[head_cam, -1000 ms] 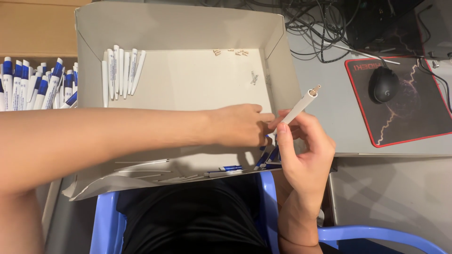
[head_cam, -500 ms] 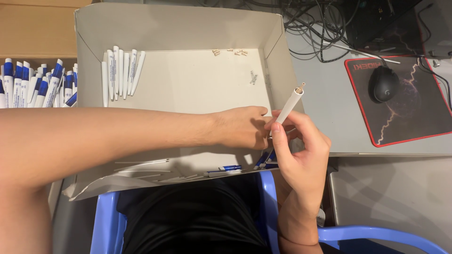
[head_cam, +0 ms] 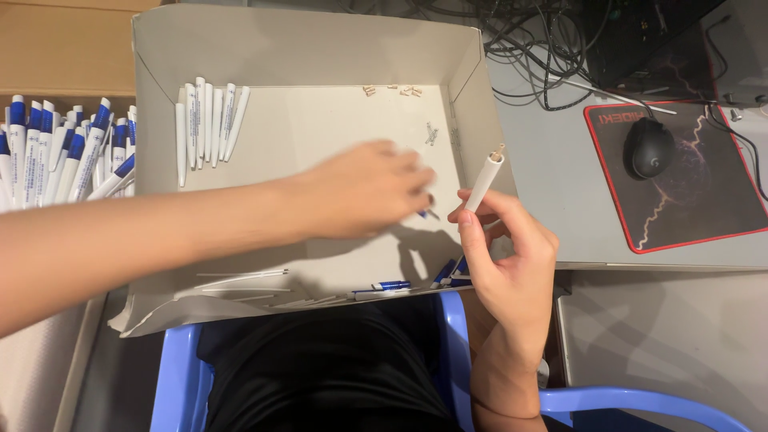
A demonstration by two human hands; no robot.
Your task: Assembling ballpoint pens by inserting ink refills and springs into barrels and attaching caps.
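My right hand [head_cam: 508,256] holds a white pen barrel [head_cam: 486,180] upright at the right edge of a shallow cardboard box [head_cam: 312,48]. My left hand [head_cam: 368,188] reaches across the box, blurred, a little left of the barrel, and pinches a small blue-tipped pen part [head_cam: 426,214]. A row of white barrels [head_cam: 210,120] lies at the box's back left. Blue pen parts [head_cam: 392,286] lie at the front right corner, and thin white refills [head_cam: 240,276] along the front edge. Small springs [head_cam: 392,90] sit at the back wall.
Several assembled blue-and-white pens [head_cam: 64,148] are stacked left of the box. On the grey desk to the right are a black mouse [head_cam: 646,148], a red-edged dark mouse pad [head_cam: 696,208] and tangled cables [head_cam: 544,48]. A blue chair [head_cam: 180,376] is below me.
My left hand has pulled away from the barrel, moving left and up over the box. The right hand has tilted the barrel more upright and stayed in place.
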